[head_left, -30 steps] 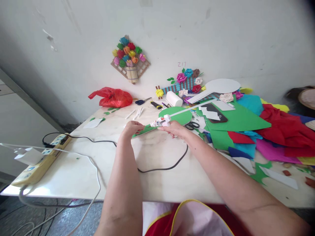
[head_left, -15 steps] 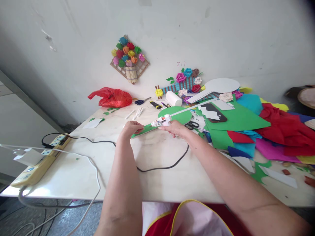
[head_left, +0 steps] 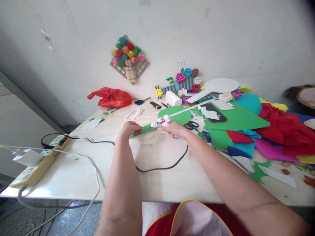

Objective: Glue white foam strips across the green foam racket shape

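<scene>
My right hand (head_left: pixel 175 128) grips a white patterned hot glue gun (head_left: pixel 160 122), its nozzle pointing left. A long white glue stick (head_left: pixel 192 108) juts from the back of the gun toward the upper right. Beneath the gun lies a green paddle-shaped cutout (head_left: pixel 180 114), with its round end far and its narrow strip running to the near left. At the strip's tip, my left hand (head_left: pixel 130 128) is closed with fingertips on the green cutout. The gun hides part of the strip, and the nozzle's contact with it cannot be made out.
Black scissors (head_left: pixel 191 125), a phone (head_left: pixel 213 112) and green sheets (head_left: pixel 242 116) lie to the right, beside heaped coloured paper (head_left: pixel 278 131). A black cord (head_left: pixel 159 168) loops across the table from a power strip (head_left: pixel 41 160). A red plastic bag (head_left: pixel 112 97) sits behind.
My left hand has shifted slightly left, baring a little more of the green strip. The glue gun has moved barely left; everything else stays put.
</scene>
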A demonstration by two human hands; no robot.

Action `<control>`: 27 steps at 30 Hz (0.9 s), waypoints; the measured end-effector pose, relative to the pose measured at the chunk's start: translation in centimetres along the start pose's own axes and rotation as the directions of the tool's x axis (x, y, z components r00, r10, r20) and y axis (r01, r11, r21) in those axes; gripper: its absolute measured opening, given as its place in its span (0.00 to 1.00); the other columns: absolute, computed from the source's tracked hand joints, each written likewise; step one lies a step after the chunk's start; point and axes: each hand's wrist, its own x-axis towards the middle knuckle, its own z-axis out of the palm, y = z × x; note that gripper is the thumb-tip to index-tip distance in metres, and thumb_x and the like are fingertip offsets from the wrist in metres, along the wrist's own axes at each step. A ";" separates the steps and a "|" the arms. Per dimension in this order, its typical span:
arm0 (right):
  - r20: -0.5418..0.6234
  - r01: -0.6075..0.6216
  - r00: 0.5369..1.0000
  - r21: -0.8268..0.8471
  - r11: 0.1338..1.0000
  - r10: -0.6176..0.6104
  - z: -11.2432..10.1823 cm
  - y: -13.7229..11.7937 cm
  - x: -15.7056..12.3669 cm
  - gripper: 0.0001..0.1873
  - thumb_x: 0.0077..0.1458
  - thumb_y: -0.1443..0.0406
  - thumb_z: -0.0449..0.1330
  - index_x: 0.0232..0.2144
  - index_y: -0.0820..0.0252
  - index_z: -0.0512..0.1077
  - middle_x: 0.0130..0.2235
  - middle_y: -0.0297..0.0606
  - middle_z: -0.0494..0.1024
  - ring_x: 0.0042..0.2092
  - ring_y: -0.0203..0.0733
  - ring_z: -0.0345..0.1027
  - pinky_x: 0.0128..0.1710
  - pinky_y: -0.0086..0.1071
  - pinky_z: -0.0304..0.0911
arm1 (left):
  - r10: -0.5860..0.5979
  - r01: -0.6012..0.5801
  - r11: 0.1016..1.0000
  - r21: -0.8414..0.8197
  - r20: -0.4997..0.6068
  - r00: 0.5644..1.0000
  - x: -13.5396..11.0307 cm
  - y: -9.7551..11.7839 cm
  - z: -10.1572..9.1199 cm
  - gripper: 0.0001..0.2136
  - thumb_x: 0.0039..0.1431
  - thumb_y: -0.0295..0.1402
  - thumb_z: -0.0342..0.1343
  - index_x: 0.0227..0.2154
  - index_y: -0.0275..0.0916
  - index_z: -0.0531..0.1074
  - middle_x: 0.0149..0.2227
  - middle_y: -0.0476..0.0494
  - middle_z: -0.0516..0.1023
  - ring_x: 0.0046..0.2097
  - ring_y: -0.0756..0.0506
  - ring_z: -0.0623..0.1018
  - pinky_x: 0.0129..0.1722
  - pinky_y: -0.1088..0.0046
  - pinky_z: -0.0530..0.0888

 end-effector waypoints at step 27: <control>0.001 0.026 1.000 -0.005 1.000 -0.026 0.5 -0.4 -0.1 0.21 0.39 0.50 0.62 0.21 0.61 0.62 0.14 0.26 0.59 0.13 0.27 0.51 0.11 0.23 0.51 | -0.023 0.023 1.000 0.001 -0.031 0.999 -0.4 0.4 0.0 0.08 0.31 0.24 0.61 0.17 0.34 0.67 0.19 0.44 0.75 0.25 0.48 0.76 0.30 0.73 0.72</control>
